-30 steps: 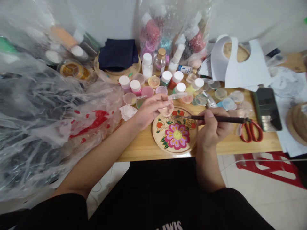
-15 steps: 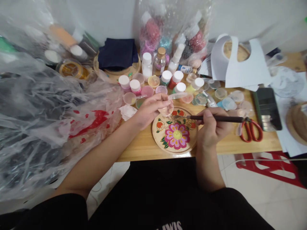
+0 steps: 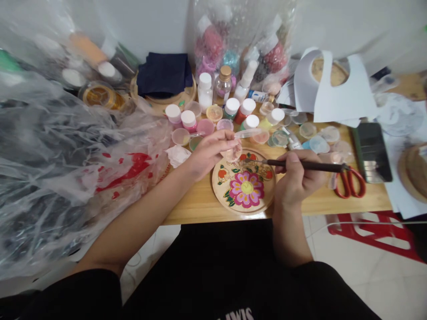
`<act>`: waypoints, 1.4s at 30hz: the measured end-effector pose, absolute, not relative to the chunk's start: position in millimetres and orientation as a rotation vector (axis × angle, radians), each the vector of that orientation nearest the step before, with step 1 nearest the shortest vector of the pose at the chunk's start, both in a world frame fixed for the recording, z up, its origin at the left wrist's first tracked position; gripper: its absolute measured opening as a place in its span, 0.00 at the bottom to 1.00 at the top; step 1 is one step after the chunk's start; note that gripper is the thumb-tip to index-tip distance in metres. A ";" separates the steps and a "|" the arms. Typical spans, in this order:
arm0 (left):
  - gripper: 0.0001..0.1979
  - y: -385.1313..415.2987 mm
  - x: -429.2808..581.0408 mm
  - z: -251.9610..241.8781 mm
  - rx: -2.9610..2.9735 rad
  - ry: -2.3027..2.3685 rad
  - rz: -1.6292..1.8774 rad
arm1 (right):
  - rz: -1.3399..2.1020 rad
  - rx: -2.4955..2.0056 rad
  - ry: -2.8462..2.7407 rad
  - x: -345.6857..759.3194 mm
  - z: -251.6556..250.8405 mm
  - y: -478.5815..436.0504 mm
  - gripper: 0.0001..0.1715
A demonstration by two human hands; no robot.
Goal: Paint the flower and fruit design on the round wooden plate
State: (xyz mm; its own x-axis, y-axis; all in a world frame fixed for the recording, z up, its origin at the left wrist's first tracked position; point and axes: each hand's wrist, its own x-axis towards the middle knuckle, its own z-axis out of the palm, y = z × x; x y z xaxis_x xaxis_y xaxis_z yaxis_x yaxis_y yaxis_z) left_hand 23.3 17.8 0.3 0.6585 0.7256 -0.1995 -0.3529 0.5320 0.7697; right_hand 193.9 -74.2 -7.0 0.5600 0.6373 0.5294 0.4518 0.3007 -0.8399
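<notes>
A small clear cup (image 3: 233, 154) is pinched in my left hand (image 3: 215, 149), held just over the upper left of a round wooden plaque (image 3: 218, 191). On the plaque a large pink flower (image 3: 247, 187) with a yellow centre is painted, with orange fruits and green leaves above and beside it. My right hand (image 3: 296, 178) is closed round a dark-handled tool (image 3: 310, 166) with a thin metal tip. That tip points left, close beside the cup; whether it touches the cup or the plaque I cannot tell.
Several white-capped paint jars (image 3: 247, 109) and small cups (image 3: 205, 127) stand behind the plaque. Red-handled scissors (image 3: 349, 182) and a phone (image 3: 372, 152) lie on the right. Crumpled clear plastic (image 3: 76, 178) covers the left side; a folded dark cloth (image 3: 164, 73) sits at the back.
The tool in my right hand has shifted slightly to the right, its tip with it. My left hand and the cup have hardly moved.
</notes>
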 end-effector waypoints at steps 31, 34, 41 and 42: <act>0.10 18.4 23.7 -1.3 0.745 0.542 0.683 | 0.184 -1.340 -1.061 194.3 -8.0 -73.3 0.14; 0.11 18.2 23.6 -0.8 0.743 0.544 0.688 | 0.161 -1.339 -1.070 195.4 -9.9 -74.0 0.14; 0.09 18.1 23.1 -1.8 0.763 0.540 0.683 | 0.173 -1.292 -1.045 195.2 -8.7 -74.4 0.12; 0.09 18.1 23.0 -1.8 0.767 0.543 0.682 | 0.159 -1.280 -1.022 194.4 -7.7 -74.1 0.11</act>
State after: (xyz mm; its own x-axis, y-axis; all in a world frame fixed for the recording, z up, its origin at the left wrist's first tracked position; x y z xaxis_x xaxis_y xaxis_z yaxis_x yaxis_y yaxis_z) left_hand 23.0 18.1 -1.8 0.6608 0.7247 -0.1954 -0.3531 0.5299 0.7711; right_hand 194.4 -74.1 -7.7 0.5757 0.6154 0.5383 0.4224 0.3398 -0.8403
